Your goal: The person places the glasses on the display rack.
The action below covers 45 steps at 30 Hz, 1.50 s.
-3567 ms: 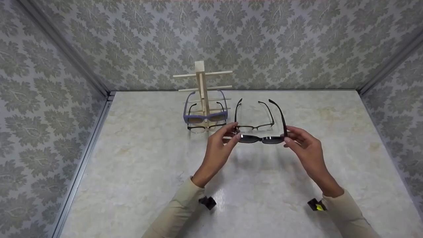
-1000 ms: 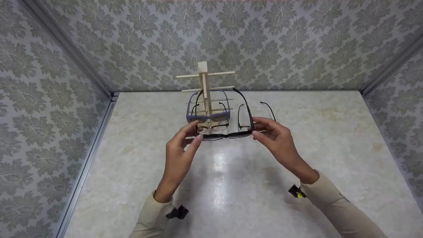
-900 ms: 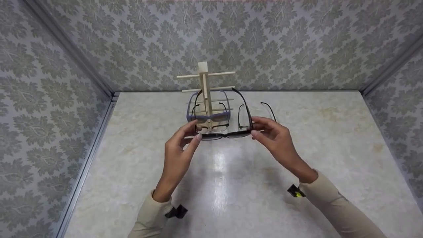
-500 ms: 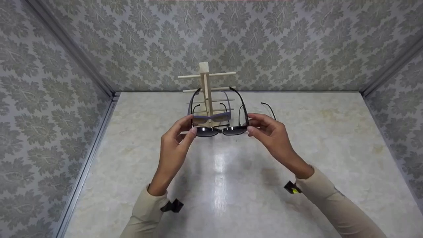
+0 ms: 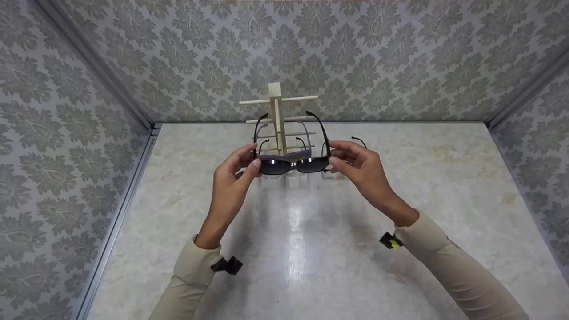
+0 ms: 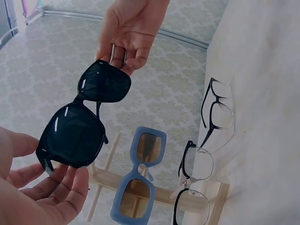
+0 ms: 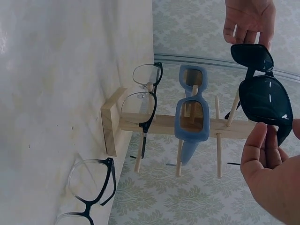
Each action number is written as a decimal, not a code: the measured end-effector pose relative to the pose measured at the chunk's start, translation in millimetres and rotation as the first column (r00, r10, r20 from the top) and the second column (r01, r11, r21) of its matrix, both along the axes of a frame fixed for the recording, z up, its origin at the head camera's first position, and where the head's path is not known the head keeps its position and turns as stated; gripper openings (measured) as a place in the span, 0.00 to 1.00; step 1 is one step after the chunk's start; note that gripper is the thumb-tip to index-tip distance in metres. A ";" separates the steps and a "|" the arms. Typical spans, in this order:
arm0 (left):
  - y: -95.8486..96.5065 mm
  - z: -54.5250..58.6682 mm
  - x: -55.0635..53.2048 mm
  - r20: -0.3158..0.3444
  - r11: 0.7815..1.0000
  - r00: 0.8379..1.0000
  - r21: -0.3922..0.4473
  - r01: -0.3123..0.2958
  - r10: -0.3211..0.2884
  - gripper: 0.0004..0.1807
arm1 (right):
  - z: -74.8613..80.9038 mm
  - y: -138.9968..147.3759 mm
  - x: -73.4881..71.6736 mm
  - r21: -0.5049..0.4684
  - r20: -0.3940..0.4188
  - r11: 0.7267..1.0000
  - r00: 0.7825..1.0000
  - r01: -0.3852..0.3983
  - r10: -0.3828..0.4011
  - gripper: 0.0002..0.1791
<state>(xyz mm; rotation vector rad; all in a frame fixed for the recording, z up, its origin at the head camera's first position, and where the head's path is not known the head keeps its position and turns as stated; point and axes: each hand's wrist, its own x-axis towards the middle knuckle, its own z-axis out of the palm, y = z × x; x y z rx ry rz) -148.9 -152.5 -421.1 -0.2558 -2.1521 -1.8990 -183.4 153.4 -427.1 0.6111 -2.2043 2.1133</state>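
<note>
Black sunglasses [image 5: 312, 165] with dark lenses are held up in the air between both hands, temples pointing toward the wooden stand. My left hand [image 5: 232, 181] pinches the left hinge corner between thumb and fingers. At the opposite corner, my right hand [image 5: 362, 171] pinches the frame the same way. Behind them rises the wooden eyeglass stand [image 5: 275, 91] with several crossbars. Blue-framed sunglasses [image 7: 192, 117] sit on a middle rung, and black half-rim eyeglasses [image 7: 146, 105] hang on the lowest one. The upper rungs [image 5: 300, 98] bear nothing. In the head view the held pair overlaps the lower stand.
Another pair of dark-rimmed eyeglasses [image 7: 93, 187] rests on the marbled table [image 5: 444, 186], right of the stand. Patterned wall panels [image 5: 364, 58] enclose the table at the back and both sides.
Both hands carried the black sunglasses leftward from beside the stand to in front of it. Over the last second they rose and moved nearer the stand, lenses tilting into view.
</note>
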 end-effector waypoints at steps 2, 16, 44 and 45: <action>-0.8 1.9 -3.0 0.011 1.000 1.000 0.001 0.000 0.000 0.21 | 1.7 -0.5 -2.7 0.000 0.007 1.000 1.000 0.002 -0.002 0.21; -10.7 12.0 -20.9 0.035 1.000 0.999 0.005 0.021 -0.022 0.21 | 9.9 -9.8 -20.6 -0.034 0.050 0.999 0.999 -0.011 0.012 0.20; -28.0 15.4 -57.9 0.169 0.999 0.986 -0.041 0.014 -0.007 0.22 | 8.4 -28.5 -49.4 -0.038 0.142 0.999 0.990 -0.018 0.024 0.22; -28.2 15.1 -58.8 0.167 0.999 0.986 -0.045 0.018 -0.010 0.22 | 7.9 -28.7 -50.2 -0.046 0.145 0.999 0.989 -0.018 0.024 0.22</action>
